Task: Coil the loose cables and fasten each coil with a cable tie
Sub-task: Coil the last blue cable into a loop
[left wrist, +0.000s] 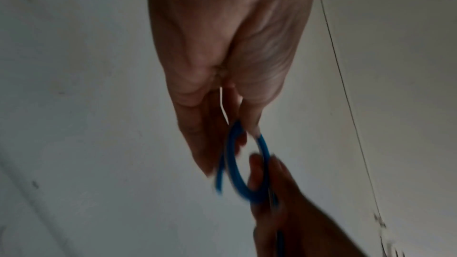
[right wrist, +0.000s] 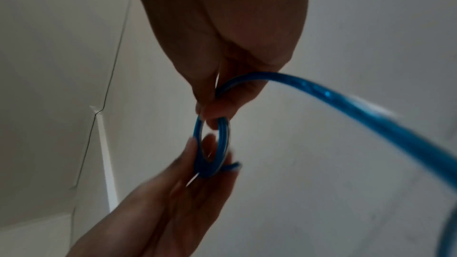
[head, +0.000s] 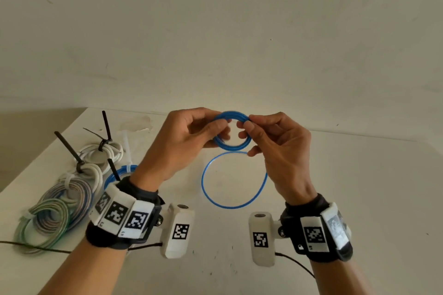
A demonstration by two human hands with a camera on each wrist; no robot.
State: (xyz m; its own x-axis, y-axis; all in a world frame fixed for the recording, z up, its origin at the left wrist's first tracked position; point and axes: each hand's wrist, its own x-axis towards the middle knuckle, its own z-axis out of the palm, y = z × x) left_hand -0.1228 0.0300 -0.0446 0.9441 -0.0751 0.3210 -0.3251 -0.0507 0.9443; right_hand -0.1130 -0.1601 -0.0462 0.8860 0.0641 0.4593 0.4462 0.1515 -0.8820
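Pinching a small, tight blue cable coil [head: 232,130], both hands' grips trail one wide loose loop.

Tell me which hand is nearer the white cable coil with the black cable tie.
Left. The left hand holds the blue cable right of the white cable coil; the right hand grips farther right.

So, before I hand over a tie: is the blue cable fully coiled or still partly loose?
Partly loose. Both hands pinch a small coil of the blue cable, but one wide loop hangs uncoiled below it.
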